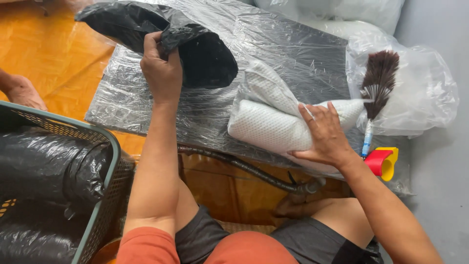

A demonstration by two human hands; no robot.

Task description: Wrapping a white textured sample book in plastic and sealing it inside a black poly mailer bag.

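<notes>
My left hand [161,66] grips the rim of a black plastic bag [195,49], holding its mouth open over a low table wrapped in clear plastic film [293,54]. My right hand [325,134] rests with spread fingers on a white textured roll in clear wrap [271,124], which lies on the table just right of the bag's opening. The bag's far end trails to the upper left.
A green mesh basket [105,188] with black-bagged bundles [44,161] stands at the left. A brown feather duster [378,80] lies on a clear plastic bag [425,93] at the right, near a red and yellow tape dispenser [383,161]. Another person's foot [22,93] shows at far left.
</notes>
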